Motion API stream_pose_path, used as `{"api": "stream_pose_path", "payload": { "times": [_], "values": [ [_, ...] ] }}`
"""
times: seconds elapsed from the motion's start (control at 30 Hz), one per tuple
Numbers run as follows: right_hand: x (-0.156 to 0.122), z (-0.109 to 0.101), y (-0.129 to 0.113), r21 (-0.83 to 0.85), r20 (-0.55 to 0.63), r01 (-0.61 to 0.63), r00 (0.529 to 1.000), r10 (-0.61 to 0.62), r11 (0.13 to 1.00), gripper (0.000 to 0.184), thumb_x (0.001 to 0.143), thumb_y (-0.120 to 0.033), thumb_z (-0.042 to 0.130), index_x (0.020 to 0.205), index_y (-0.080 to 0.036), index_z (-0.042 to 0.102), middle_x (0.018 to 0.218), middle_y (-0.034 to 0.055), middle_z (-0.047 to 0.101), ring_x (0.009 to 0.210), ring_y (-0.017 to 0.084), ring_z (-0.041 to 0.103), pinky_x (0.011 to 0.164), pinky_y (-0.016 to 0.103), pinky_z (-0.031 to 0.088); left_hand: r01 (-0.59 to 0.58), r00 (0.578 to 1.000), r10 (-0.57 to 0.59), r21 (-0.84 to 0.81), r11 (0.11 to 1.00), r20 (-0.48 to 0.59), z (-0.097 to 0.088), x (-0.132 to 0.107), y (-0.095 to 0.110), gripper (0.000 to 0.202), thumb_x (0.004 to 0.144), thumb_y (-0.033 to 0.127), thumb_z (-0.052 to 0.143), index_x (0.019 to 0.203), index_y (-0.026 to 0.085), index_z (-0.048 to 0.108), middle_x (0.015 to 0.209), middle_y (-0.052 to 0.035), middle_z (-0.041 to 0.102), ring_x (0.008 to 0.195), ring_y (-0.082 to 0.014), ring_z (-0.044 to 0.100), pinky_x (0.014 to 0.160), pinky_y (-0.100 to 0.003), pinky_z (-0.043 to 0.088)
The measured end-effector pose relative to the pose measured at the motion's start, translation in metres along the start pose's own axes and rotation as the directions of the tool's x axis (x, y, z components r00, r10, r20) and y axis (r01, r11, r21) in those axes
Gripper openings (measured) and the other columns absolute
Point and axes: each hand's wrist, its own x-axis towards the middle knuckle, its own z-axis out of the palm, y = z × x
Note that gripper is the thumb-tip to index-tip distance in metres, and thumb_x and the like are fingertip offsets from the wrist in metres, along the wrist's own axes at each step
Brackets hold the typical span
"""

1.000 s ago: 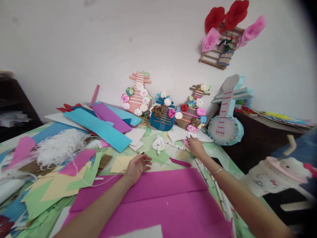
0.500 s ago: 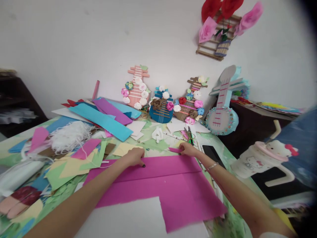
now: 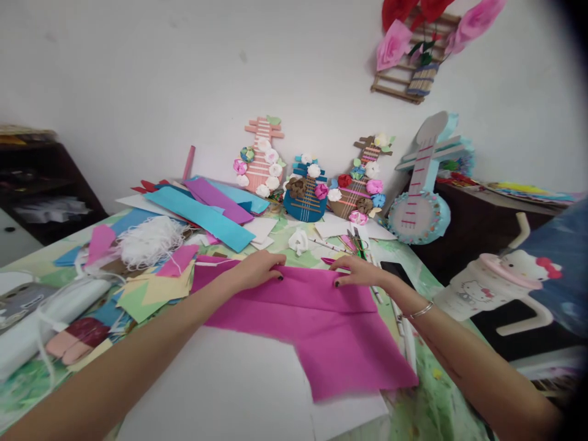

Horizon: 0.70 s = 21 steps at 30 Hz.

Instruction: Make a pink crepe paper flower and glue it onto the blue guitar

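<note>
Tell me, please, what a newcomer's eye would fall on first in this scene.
Probably the large magenta sheet across the middle of the table, its far edge held by the left hand and the right hand. Beyond it, three lute-shaped decorations trimmed with flowers stand in a row by the wall. At the upper right, big red and pink blooms would also draw the eye.

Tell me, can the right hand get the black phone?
Probably yes: the black phone lies near the right hand, nothing seen on top, though it may have to release the magenta paper.
</note>
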Motion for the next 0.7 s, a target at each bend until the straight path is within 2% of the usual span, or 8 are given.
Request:
{"api": "stream_pose_path", "payload": {
  "times": [0.07, 0.13, 0.27, 0.37, 0.47, 0.53, 0.63, 0.7],
  "values": [
    [-0.006, -0.005, -0.008, -0.018, 0.071, 0.026, 0.997, -0.025, 1.0, 0.028, 0.069, -0.037, 0.076, 0.088, -0.017, 0.073, 0.085, 0.0015, 0.071, 0.081, 0.019, 0.061, 0.073, 0.023, 0.042, 0.011, 1.0, -0.011, 0.053, 0.999, -0.01, -0.006, -0.003, 0.002, 0.003, 0.078, 0.02, 0.062, 0.078, 0.023, 0.062, 0.064, -0.0022, 0.056, 0.068, -0.0221, 0.052, 0.063, -0.027, 0.027],
    [-0.013, -0.013, -0.009, -0.048, 0.097, 0.021, 0.995, -0.017, 0.999, 0.021, 0.069, -0.034, 0.074, 0.08, -0.016, 0.072, 0.072, -0.0007, 0.068, 0.069, 0.017, 0.057, 0.064, 0.022, 0.038, 0.022, 1.0, -0.022, 0.103, 0.994, 0.0, -0.011, -0.006, -0.001, 0.003, 0.079, 0.021, 0.062, 0.08, 0.023, 0.062, 0.063, -0.0023, 0.055, 0.067, -0.0224, 0.053, 0.063, -0.028, 0.027],
    [-0.027, -0.028, -0.001, -0.149, 0.026, -0.026, 0.999, 0.03, 0.988, 0.008, 0.076, -0.024, 0.066, 0.077, -0.016, 0.066, 0.071, 0.0022, 0.065, 0.065, 0.015, 0.054, 0.059, 0.023, 0.032, 0.022, 0.995, -0.041, 0.187, 0.982, 0.093, -0.029, -0.016, -0.02, 0.012, 0.068, 0.016, 0.069, 0.069, 0.022, 0.059, 0.061, -0.0009, 0.055, 0.065, -0.0205, 0.053, 0.059, -0.027, 0.027],
    [-0.039, -0.028, 0.004, -0.226, -0.03, -0.062, 0.998, 0.057, 0.972, 0.006, 0.08, -0.018, 0.056, 0.078, -0.018, 0.061, 0.07, 0.0043, 0.063, 0.065, 0.016, 0.054, 0.06, 0.025, 0.03, 0.022, 0.984, -0.064, 0.244, 0.97, 0.165, -0.044, -0.027, -0.038, 0.016, 0.061, 0.013, 0.069, 0.06, 0.021, 0.055, 0.056, 0.0012, 0.051, 0.058, -0.0181, 0.05, 0.056, -0.026, 0.028],
    [-0.051, -0.014, 0.004, -0.279, -0.043, -0.069, 0.997, 0.059, 0.958, 0.009, 0.08, -0.015, 0.05, 0.083, -0.019, 0.059, 0.073, 0.0058, 0.063, 0.067, 0.019, 0.056, 0.06, 0.026, 0.03, -0.004, 0.978, -0.059, 0.295, 0.955, 0.202, -0.052, -0.04, -0.051, 0.01, 0.066, 0.013, 0.063, 0.063, 0.02, 0.057, 0.059, 0.0004, 0.052, 0.059, -0.0176, 0.051, 0.057, -0.026, 0.029],
    [-0.059, 0.001, 0.003, -0.299, -0.028, -0.037, 0.999, 0.03, 0.954, 0.013, 0.079, -0.012, 0.049, 0.086, -0.019, 0.058, 0.082, 0.0082, 0.065, 0.075, 0.021, 0.059, 0.064, 0.027, 0.034, -0.035, 0.978, -0.034, 0.323, 0.946, 0.207, -0.054, -0.049, -0.054, 0.007, 0.071, 0.014, 0.058, 0.07, 0.021, 0.061, 0.068, -0.0019, 0.058, 0.067, -0.0186, 0.054, 0.061, -0.027, 0.033],
    [-0.069, 0.023, 0.003, -0.307, 0.01, 0.032, 0.999, -0.03, 0.951, 0.022, 0.076, -0.008, 0.048, 0.092, -0.017, 0.06, 0.096, 0.0118, 0.065, 0.089, 0.024, 0.061, 0.076, 0.03, 0.041, -0.097, 0.979, 0.022, 0.367, 0.925, 0.205, -0.052, -0.064, -0.056, 0.012, 0.076, 0.015, 0.055, 0.082, 0.02, 0.064, 0.082, -0.0051, 0.063, 0.082, -0.0203, 0.057, 0.071, -0.028, 0.038],
    [-0.074, 0.036, 0.006, -0.288, 0.037, 0.088, 0.996, -0.08, 0.954, 0.031, 0.072, -0.007, 0.051, 0.1, -0.015, 0.061, 0.108, 0.015, 0.065, 0.102, 0.027, 0.059, 0.086, 0.036, 0.043, -0.126, 0.978, 0.05, 0.378, 0.917, 0.204, -0.049, -0.074, -0.058, 0.014, 0.075, 0.013, 0.055, 0.084, 0.02, 0.064, 0.085, -0.0055, 0.063, 0.085, -0.0204, 0.058, 0.073, -0.028, 0.041]
  ]
}}
